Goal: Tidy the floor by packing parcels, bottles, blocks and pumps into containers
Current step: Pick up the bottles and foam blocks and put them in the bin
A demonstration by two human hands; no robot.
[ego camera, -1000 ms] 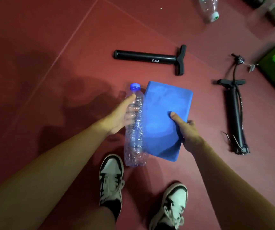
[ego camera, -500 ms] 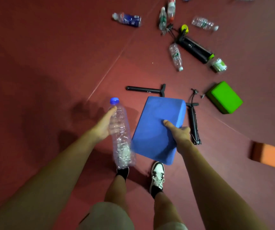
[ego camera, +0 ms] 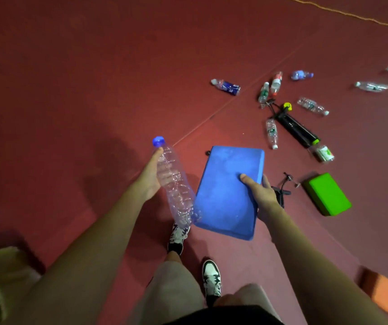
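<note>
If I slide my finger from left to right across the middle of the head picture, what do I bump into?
First the left hand → clear crinkled plastic bottle with a blue cap → flat blue foam block → right hand → bright green foam block.

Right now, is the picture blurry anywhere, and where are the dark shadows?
Head view: dim light overall; a big dark shadow lies on the red floor left of the left hand; the clear bottle it holds and the far bottles look smeared; the blue block in the right hand looks fairly sharp.
</note>
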